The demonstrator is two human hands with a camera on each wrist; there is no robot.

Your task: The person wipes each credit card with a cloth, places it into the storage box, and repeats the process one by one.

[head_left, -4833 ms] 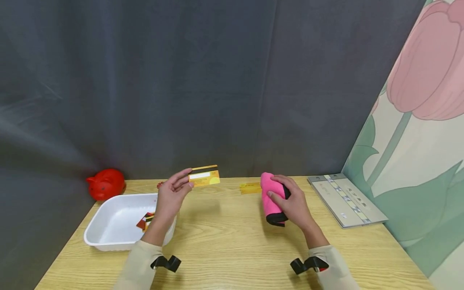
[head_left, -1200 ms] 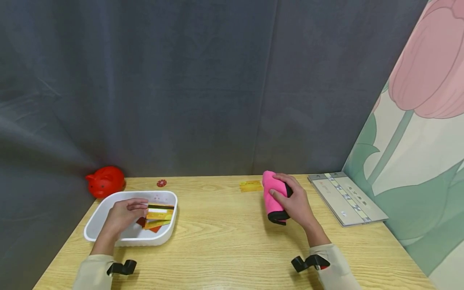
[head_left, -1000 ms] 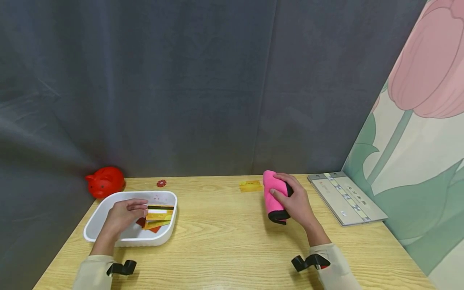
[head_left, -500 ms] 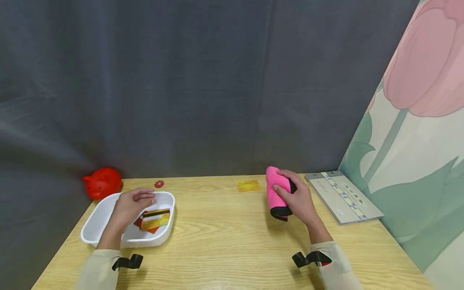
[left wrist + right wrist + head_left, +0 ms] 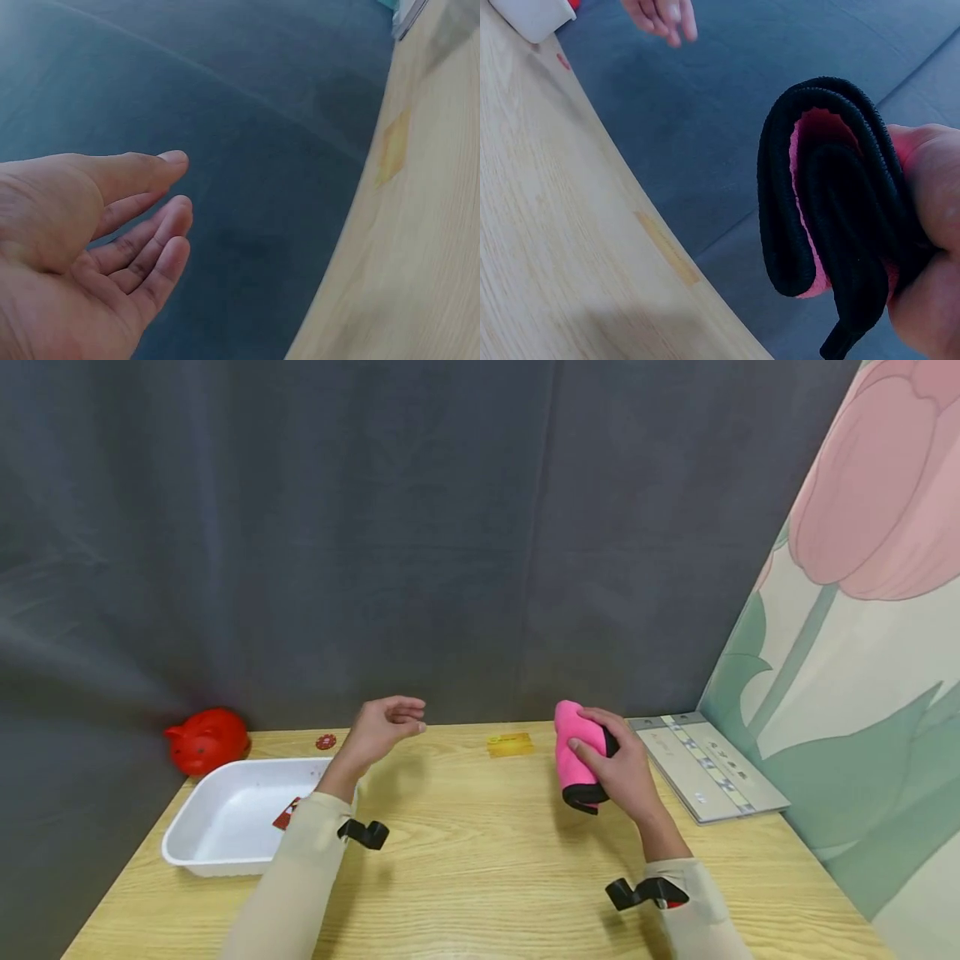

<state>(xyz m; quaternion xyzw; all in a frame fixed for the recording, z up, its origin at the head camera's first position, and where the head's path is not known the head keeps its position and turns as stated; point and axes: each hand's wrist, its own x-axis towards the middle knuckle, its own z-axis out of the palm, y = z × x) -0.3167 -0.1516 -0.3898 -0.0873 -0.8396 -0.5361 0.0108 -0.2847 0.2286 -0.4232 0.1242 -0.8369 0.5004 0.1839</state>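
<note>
My left hand hovers over the table between the white tray and a yellow card lying near the back edge. Nothing is between its loosely bent fingers, as the left wrist view confirms. My right hand grips a folded pink cloth with black edging, held above the table to the right of the card. From the right wrist view, the cloth's rolled black-trimmed end shows its layers. A red card lies in the tray; my left forearm hides the other cards there.
A red piggy bank stands behind the tray at the left. Near the back edge lies a red poker chip. At the right, a grey calendar-like booklet lies beside the flowered wall. A dark curtain hangs behind the table.
The yellow card with the black stripe went from my left hand into the tray. That hand then rose and moved right, out over the table. The right hand still holds the cloth, shifted slightly.
</note>
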